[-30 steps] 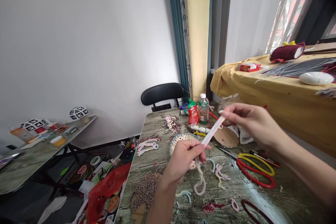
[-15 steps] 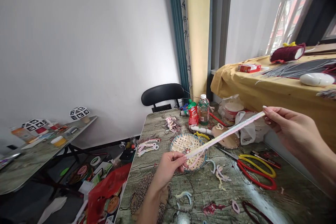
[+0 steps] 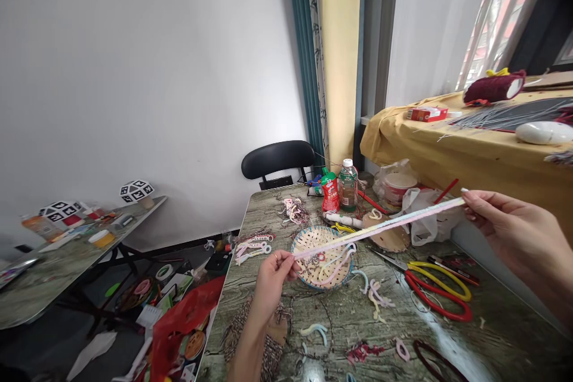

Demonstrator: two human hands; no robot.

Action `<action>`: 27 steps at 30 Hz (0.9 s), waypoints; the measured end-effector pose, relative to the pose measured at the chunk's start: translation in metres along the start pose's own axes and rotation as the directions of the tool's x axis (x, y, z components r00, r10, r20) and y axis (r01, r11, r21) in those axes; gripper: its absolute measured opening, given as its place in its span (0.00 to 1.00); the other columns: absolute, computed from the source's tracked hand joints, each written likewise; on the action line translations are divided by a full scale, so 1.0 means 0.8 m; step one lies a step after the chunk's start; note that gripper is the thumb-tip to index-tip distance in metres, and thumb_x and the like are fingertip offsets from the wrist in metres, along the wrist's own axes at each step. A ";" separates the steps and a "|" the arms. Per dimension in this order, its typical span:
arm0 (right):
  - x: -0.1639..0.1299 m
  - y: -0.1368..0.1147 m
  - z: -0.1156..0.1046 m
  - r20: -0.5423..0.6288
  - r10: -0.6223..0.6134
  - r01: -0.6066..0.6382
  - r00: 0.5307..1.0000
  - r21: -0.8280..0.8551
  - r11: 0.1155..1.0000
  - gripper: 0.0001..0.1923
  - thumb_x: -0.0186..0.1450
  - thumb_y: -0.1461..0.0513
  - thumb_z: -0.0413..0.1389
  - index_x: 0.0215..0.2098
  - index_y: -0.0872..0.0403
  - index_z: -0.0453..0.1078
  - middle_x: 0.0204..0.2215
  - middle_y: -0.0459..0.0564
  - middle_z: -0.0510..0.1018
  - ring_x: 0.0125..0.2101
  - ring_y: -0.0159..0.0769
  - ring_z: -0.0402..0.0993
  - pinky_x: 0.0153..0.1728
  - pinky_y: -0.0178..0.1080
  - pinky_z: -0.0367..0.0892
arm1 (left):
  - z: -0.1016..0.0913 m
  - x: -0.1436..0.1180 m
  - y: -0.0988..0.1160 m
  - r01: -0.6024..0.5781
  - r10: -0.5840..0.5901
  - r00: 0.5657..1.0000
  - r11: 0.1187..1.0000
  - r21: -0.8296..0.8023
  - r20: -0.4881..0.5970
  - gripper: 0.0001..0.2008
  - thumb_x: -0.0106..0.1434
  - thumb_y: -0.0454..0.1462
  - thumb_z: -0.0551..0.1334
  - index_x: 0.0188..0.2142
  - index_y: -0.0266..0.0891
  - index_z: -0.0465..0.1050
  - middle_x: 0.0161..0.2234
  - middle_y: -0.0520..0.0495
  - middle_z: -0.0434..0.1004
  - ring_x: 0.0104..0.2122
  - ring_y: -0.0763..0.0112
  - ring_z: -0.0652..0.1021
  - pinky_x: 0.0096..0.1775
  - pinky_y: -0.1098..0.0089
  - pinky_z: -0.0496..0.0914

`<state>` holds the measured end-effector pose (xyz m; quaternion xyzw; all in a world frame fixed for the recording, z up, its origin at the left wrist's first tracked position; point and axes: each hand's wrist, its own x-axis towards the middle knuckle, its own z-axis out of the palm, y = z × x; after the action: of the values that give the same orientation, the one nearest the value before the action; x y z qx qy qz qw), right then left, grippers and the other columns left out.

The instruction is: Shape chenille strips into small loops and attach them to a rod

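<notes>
Pastel yarn (image 3: pixel 380 224) in pink, yellow and pale blue is stretched taut in a doubled length between my hands. My left hand (image 3: pixel 272 277) pinches its lower left end, over the edge of a shallow woven basket (image 3: pixel 299 271) with a blue-stitched rim. Higher up on the right, my right hand (image 3: pixel 505 221) pinches the other end, a small tip poking above the thumb. Loose strands droop across the basket. Scissors (image 3: pixel 441 292) with one red and one yellow handle lie to the right, beneath the right hand. A round of brown yarn on cardboard (image 3: pixel 246 340) is partly behind my left forearm.
Yarn scraps (image 3: pixel 378 298) are scattered over the wooden-look table (image 3: pixel 273 209). A red-green pouch (image 3: pixel 330 191), a bottle (image 3: pixel 348 185) and bagged tubs (image 3: pixel 398 188) stand at the back. A black chair (image 3: pixel 277 160) is behind, a cluttered side table (image 3: pixel 49 280) at left.
My hands have drawn farther apart: the left moved left, the right slightly right and down. The stretched yarn now lies flatter and its two strands show more separately.
</notes>
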<state>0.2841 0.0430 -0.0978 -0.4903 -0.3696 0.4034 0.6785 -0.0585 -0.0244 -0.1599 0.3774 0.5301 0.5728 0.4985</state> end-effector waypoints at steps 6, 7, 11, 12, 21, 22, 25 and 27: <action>-0.026 0.034 -0.009 0.119 0.096 -0.075 0.988 -0.169 0.983 0.07 0.50 0.52 0.63 0.23 0.43 0.74 0.23 0.45 0.70 0.24 0.36 0.63 0.22 0.38 0.63 | -0.006 -0.006 0.018 -0.061 0.035 0.989 0.982 -0.178 -0.146 0.13 0.49 0.40 0.67 0.31 0.37 0.67 0.26 0.54 0.71 0.25 0.76 0.74 0.27 0.76 0.70; -0.028 0.043 -0.012 0.108 0.121 -0.099 0.987 -0.183 0.978 0.08 0.49 0.52 0.64 0.22 0.44 0.74 0.22 0.45 0.70 0.22 0.36 0.63 0.20 0.38 0.62 | -0.007 -0.007 0.019 -0.063 0.033 0.988 0.979 -0.194 -0.154 0.13 0.49 0.39 0.68 0.31 0.37 0.66 0.26 0.54 0.70 0.25 0.76 0.74 0.26 0.76 0.70; -0.034 0.070 -0.021 0.102 0.186 -0.161 0.977 -0.213 0.964 0.05 0.50 0.53 0.63 0.21 0.43 0.74 0.19 0.45 0.69 0.20 0.36 0.63 0.18 0.40 0.61 | -0.010 -0.006 0.018 -0.038 0.016 0.991 0.985 -0.167 -0.131 0.13 0.49 0.39 0.67 0.31 0.37 0.67 0.26 0.54 0.72 0.24 0.76 0.74 0.26 0.75 0.70; -0.036 0.074 -0.023 0.114 0.184 -0.156 0.976 -0.219 0.963 0.03 0.50 0.54 0.63 0.21 0.41 0.74 0.20 0.45 0.70 0.21 0.38 0.64 0.19 0.41 0.63 | -0.012 -0.005 0.015 -0.028 0.011 0.992 0.990 -0.139 -0.122 0.12 0.49 0.40 0.67 0.30 0.37 0.68 0.25 0.53 0.73 0.23 0.75 0.74 0.26 0.74 0.70; -0.035 0.080 -0.041 0.192 0.147 -0.093 0.970 -0.263 0.960 0.05 0.55 0.53 0.57 0.24 0.30 0.72 0.24 0.44 0.74 0.29 0.49 0.69 0.36 0.51 0.64 | -0.020 -0.006 0.013 0.056 -0.056 0.998 0.995 0.077 0.007 0.09 0.41 0.36 0.71 0.20 0.35 0.74 0.18 0.49 0.75 0.21 0.71 0.73 0.26 0.73 0.66; -0.034 0.081 -0.043 0.186 0.145 -0.093 0.972 -0.266 0.960 0.04 0.55 0.52 0.57 0.24 0.30 0.72 0.24 0.44 0.74 0.29 0.49 0.70 0.36 0.51 0.65 | -0.020 -0.009 0.015 0.056 -0.057 0.998 0.996 0.071 0.014 0.09 0.42 0.36 0.71 0.20 0.35 0.74 0.19 0.49 0.75 0.22 0.71 0.73 0.27 0.73 0.66; -0.032 0.081 -0.047 0.185 0.134 -0.076 0.974 -0.291 0.954 0.04 0.56 0.52 0.56 0.25 0.30 0.73 0.26 0.44 0.76 0.30 0.50 0.71 0.35 0.52 0.66 | -0.020 -0.014 0.017 0.064 -0.064 0.998 0.998 0.014 0.014 0.10 0.45 0.38 0.70 0.23 0.35 0.74 0.22 0.50 0.75 0.25 0.72 0.74 0.31 0.73 0.68; -0.030 0.080 -0.048 0.194 0.115 -0.052 0.974 -0.302 0.952 0.04 0.56 0.52 0.56 0.25 0.31 0.73 0.26 0.44 0.77 0.30 0.50 0.72 0.34 0.52 0.67 | -0.019 -0.017 0.016 0.081 -0.080 0.997 0.996 -0.049 0.018 0.10 0.46 0.39 0.70 0.24 0.34 0.74 0.23 0.50 0.74 0.25 0.73 0.74 0.31 0.74 0.69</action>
<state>0.2973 0.0192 -0.1719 -0.5561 -0.4739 0.4216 0.5370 -0.0725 -0.0401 -0.1482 0.3480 0.5264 0.5620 0.5347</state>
